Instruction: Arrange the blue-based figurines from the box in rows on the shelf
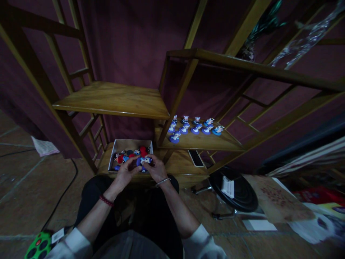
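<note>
Between my left hand (pixel 127 173) and my right hand (pixel 157 169) is a small purple figurine (pixel 144 161), gripped by the fingers of both. Just behind it, on the low shelf, an open white box (pixel 115 151) contains several figurines in red, blue and dark colours, partly hidden by my hands. To the right, several small figurines (pixel 184 127) stand in rows on the raised shelf (pixel 215 143). Most there have purple bases; a couple look blue, and the pink-and-black ones are at the back.
A phone (pixel 196 158) lies on the low shelf to the right. The wooden frame's upper board (pixel 115 97) overhangs the box. A black round stool (pixel 239 190) stands at right, near a cardboard piece (pixel 277 198). A green object (pixel 39 246) and a cable are on the floor at left.
</note>
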### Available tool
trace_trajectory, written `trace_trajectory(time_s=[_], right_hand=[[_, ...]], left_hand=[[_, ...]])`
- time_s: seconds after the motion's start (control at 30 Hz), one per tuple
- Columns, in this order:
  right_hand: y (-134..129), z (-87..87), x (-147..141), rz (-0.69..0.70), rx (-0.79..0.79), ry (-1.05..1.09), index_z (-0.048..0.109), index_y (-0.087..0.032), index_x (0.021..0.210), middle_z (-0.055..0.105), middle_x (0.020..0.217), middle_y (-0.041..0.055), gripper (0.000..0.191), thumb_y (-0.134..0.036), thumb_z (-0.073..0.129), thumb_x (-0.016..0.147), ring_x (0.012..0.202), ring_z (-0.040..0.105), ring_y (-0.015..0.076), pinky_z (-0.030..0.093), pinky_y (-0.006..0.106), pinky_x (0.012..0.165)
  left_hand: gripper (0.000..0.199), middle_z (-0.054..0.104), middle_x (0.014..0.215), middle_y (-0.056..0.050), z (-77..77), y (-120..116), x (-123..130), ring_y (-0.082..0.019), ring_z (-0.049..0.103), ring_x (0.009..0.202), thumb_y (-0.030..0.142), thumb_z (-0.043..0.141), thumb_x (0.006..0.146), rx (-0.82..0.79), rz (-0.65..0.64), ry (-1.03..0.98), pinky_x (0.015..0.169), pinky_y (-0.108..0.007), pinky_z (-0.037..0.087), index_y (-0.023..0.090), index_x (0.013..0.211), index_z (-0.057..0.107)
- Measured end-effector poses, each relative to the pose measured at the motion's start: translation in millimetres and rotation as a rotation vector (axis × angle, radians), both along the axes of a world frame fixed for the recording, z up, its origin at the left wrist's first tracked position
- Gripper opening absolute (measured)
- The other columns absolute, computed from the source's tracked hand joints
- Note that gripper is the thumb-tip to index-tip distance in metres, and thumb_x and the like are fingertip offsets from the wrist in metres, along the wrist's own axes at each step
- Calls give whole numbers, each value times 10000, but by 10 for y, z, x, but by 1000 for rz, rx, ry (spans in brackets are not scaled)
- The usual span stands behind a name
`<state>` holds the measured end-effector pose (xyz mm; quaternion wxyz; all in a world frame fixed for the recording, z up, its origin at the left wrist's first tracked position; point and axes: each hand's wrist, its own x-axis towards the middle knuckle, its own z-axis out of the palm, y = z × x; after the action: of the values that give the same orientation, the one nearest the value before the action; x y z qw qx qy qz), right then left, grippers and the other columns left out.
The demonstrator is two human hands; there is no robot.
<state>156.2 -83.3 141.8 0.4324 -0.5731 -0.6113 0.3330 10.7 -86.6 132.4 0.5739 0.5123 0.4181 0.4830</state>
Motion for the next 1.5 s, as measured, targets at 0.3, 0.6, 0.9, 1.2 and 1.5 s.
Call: trace_trajectory(time_s=[0.3, 0.6, 0.9, 1.2, 1.5], right_hand=[[-12, 39, -27, -41, 48, -29, 583, -205, 915, 619, 754, -17, 268, -342, 567, 685, 667, 576, 121, 472, 227, 646], [-56, 60, -46, -46, 88, -68, 581, -235, 920, 629, 779, -24, 247, -340, 563, 698, 664, 584, 118, 476, 220, 641], [-73, 129, -44, -44, 69, -81, 611, -225, 903, 636, 706, -26, 256, -351, 576, 682, 607, 581, 118, 475, 218, 595], [-82, 196, -58, -94, 36, -45, 630, -203, 895, 654, 716, -11, 293, -375, 587, 661, 630, 599, 130, 490, 230, 597], [-93, 215, -71, -97, 0, 32, 643, -202, 894, 657, 722, -11, 300, -374, 594, 652, 650, 600, 137, 495, 234, 606]], left_hand=[[523, 601, 1118, -75, 69, -51, -26, -220, 530, 1049, 406, 610, 683, -54, 18, -93, 970, -383, 353, 144, 1132, 550], [478, 632, 1048, -72, 92, -42, -32, -212, 554, 1004, 342, 650, 653, -51, 5, -113, 944, -393, 371, 162, 1087, 566], [503, 608, 1109, -60, 96, -45, -56, -215, 515, 1072, 319, 675, 616, -73, 5, -78, 973, -383, 343, 170, 1085, 571], [483, 617, 1086, -57, 117, -52, -34, -214, 530, 1050, 301, 671, 621, -33, -9, -109, 948, -383, 370, 190, 1080, 568], [491, 590, 1133, -65, 194, -72, -29, -214, 511, 1081, 255, 666, 628, 34, -41, -148, 955, -371, 370, 196, 1100, 545]])
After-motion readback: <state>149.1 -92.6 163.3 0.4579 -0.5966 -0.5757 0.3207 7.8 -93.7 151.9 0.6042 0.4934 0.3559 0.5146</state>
